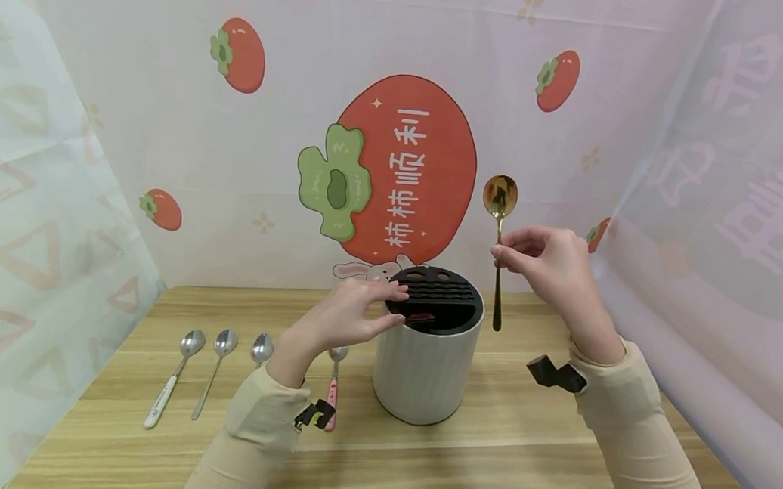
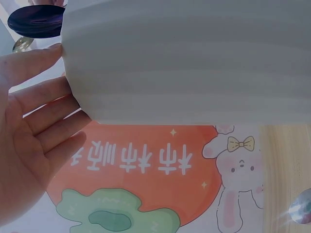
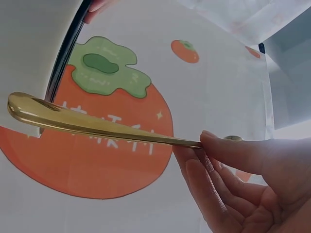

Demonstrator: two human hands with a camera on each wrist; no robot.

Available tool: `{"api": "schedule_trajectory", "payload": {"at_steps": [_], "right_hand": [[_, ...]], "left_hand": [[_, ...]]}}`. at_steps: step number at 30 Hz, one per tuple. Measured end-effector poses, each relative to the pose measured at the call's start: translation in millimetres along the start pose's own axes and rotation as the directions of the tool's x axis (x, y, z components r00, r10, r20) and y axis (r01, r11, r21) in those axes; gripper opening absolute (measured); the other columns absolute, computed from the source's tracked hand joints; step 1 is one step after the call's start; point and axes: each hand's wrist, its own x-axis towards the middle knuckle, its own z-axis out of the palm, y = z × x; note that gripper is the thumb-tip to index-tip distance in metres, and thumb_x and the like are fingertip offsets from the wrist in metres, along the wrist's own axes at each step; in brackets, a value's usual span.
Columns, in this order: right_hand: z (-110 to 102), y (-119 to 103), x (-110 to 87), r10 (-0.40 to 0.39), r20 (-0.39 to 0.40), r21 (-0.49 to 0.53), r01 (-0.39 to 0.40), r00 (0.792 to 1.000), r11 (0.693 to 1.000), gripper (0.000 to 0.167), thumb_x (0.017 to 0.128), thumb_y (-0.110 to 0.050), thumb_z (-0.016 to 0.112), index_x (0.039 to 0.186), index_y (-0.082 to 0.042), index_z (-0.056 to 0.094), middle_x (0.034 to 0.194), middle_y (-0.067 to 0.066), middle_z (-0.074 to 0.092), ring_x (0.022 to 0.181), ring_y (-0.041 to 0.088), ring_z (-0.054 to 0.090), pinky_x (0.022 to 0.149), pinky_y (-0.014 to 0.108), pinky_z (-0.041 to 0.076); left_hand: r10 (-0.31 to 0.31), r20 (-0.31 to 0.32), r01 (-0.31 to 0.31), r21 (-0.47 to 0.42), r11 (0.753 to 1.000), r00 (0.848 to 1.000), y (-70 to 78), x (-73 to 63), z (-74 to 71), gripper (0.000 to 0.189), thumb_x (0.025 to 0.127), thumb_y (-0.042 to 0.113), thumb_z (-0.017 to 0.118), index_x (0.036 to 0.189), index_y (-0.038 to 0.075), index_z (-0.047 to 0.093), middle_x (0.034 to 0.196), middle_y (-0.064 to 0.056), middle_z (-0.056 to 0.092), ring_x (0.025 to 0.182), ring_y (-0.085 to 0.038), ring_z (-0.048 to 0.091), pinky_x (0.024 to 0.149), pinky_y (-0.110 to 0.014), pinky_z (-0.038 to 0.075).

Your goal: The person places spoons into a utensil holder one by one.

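Observation:
My right hand (image 1: 552, 271) pinches a gold spoon (image 1: 501, 199) by the handle between thumb and fingers. The spoon is upright, bowl up, its handle end hanging just right of a white ribbed utensil holder (image 1: 419, 379). In the right wrist view the gold handle (image 3: 92, 122) stretches across toward the holder's side. My left hand (image 1: 342, 313) rests at the holder's left rim, fingers extended over the black slotted lid (image 1: 432, 291). A dark purple oval piece (image 2: 36, 22) shows at the holder's opening in the left wrist view; its lower part is hidden.
Left of the holder, several spoons lie on the wooden table (image 1: 485, 463): a white-handled spoon (image 1: 170, 380), a silver spoon (image 1: 215, 376), another silver spoon (image 1: 262, 349) partly behind my left arm, and a pink-handled spoon (image 1: 333, 392). A persimmon-printed cloth (image 1: 295, 63) hangs behind.

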Motion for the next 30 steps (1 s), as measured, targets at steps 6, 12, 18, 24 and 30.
{"api": "schedule_trajectory", "payload": {"at_steps": [6,12,18,24,30], "right_hand": [[0.4,-3.9,2.4,-0.001,-0.024,0.008,0.001,1.000,1.000,0.025,0.083,-0.036,0.072,0.090,-0.011,0.072,0.077,0.004,0.074,0.061,-0.006,0.062,0.061,0.019,0.043],[1.5,-10.1,5.2,-0.002,-0.045,0.027,0.003,0.999,1.000,0.023,0.083,-0.036,0.072,0.089,-0.014,0.073,0.076,0.002,0.074,0.061,-0.003,0.063,0.060,0.019,0.043],[4.9,-14.6,8.0,-0.007,-0.073,0.017,0.009,0.997,1.000,0.023,0.082,-0.037,0.072,0.088,-0.015,0.074,0.076,0.001,0.074,0.061,-0.004,0.062,0.059,0.019,0.042],[12.7,-13.9,9.6,0.008,-0.061,0.056,-0.004,0.998,0.998,0.023,0.082,-0.034,0.073,0.090,-0.013,0.073,0.078,0.003,0.074,0.062,-0.001,0.065,0.059,0.017,0.046],[18.1,-12.4,12.0,0.000,-0.076,0.111,0.008,0.997,0.994,0.019,0.082,-0.027,0.074,0.089,-0.010,0.073,0.079,0.006,0.074,0.062,0.003,0.068,0.060,0.014,0.048]], "left_hand": [[0.002,-0.008,-0.002,0.008,1.000,1.000,-1.2,0.3,0.9,0.035,0.089,0.032,0.065,0.117,0.011,0.068,0.126,-0.002,0.064,0.122,-0.019,0.056,0.102,-0.036,0.044],[-0.001,-0.005,0.001,0.011,1.000,1.000,-1.8,0.2,0.9,0.035,0.089,0.033,0.065,0.117,0.012,0.068,0.126,-0.002,0.064,0.122,-0.019,0.055,0.103,-0.037,0.043],[-0.005,-0.006,0.005,-0.001,1.000,1.000,-1.8,-0.2,0.7,0.035,0.089,0.032,0.065,0.117,0.011,0.068,0.126,-0.002,0.064,0.120,-0.018,0.057,0.101,-0.036,0.045],[-0.008,0.002,0.008,-0.009,1.000,1.000,-1.8,-1.2,0.8,0.036,0.089,0.032,0.066,0.118,0.011,0.067,0.126,-0.002,0.063,0.121,-0.019,0.056,0.102,-0.036,0.044],[-0.002,-0.003,0.002,-0.013,1.000,1.000,-2.2,-0.3,0.7,0.036,0.089,0.032,0.066,0.117,0.011,0.067,0.126,-0.002,0.063,0.121,-0.018,0.056,0.102,-0.036,0.044]]}}
